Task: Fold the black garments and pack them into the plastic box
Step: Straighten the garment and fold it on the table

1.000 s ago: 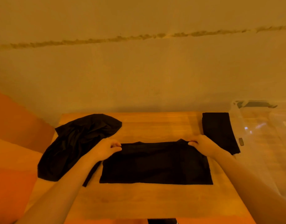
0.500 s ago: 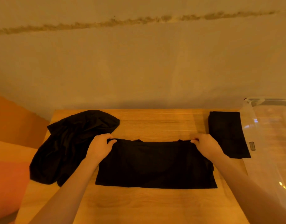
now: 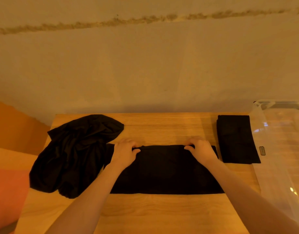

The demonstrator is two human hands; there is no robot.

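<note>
While both hands grip the far edge of the half-folded garment (image 3: 164, 169), the fold is mid-step; the left hand (image 3: 124, 152) and the right hand (image 3: 201, 150) each pinch that edge, fingers (image 3: 136, 150) curled over the cloth with the thumb tucked under. The garment lies flat as a wide band at the centre of the bench (image 3: 145, 215); an unfolded heap (image 3: 74, 154) sits to its left, touching it, and a finished folded piece (image 3: 236, 139) lies to the right, just beside the wall of the plastic box (image 3: 270, 149) — the box appears to hold no garment yet, though its far part is out of view.

Judgement on method: both pinches should rise together and carry the far edge toward the near edge, keeping the cloth taut between them; edges are to be matched before release, then the crease smoothed flat.

Against the frame half a second back, both hands have moved inward along the edge from the corners; the garment, heap and folded piece lie as they did.
</note>
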